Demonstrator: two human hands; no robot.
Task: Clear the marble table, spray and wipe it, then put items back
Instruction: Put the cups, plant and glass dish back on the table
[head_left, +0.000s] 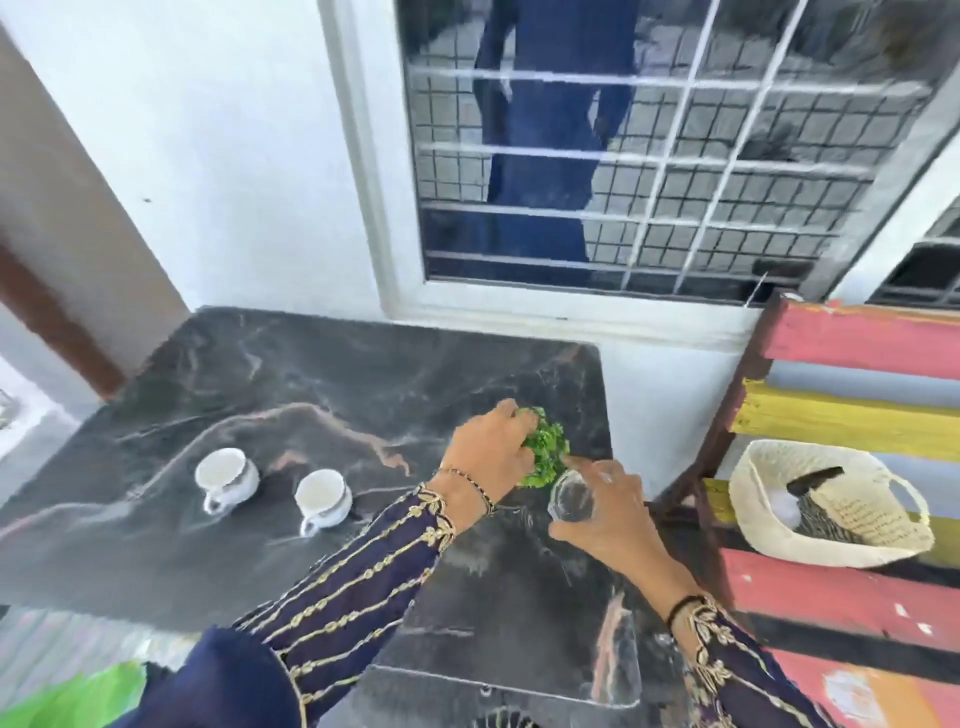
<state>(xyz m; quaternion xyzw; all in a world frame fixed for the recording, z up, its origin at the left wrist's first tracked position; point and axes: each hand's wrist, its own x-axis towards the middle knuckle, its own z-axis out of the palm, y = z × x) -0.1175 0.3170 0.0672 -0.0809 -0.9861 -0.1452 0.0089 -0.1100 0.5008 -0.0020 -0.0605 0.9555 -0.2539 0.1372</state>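
1. The dark marble desk (311, 374) stands against a white wall, below a barred window (649, 156).
2. The left hand (488, 457) reaches over the desk's right part, its fingers curled over a small green plant (545, 452) and grasping it from the left.
3. The right hand (608, 514) is wrapped round a clear glass (571, 501), just beside the plant on its near side. The glass is tilted, with its open mouth turned up toward the camera.
4. The plant touches the glass at its far rim; I cannot tell whether the stems sit inside it.
5. Plant and glass are close to the desk's right edge. Motion blur hides whether they rest on the marble or are lifted off it.
6. Two white cups stand upright on the desk's left part, well apart from the hands: the left cup (226, 478) and the right cup (322, 499), near each other, handles pointing to the near side.
7. Both arms wear dark sleeves (353, 587) with gold embroidery.
8. A bench (852, 421) with pink and yellow slats stands right of the desk; a white woven basket (769, 519) sits on it.
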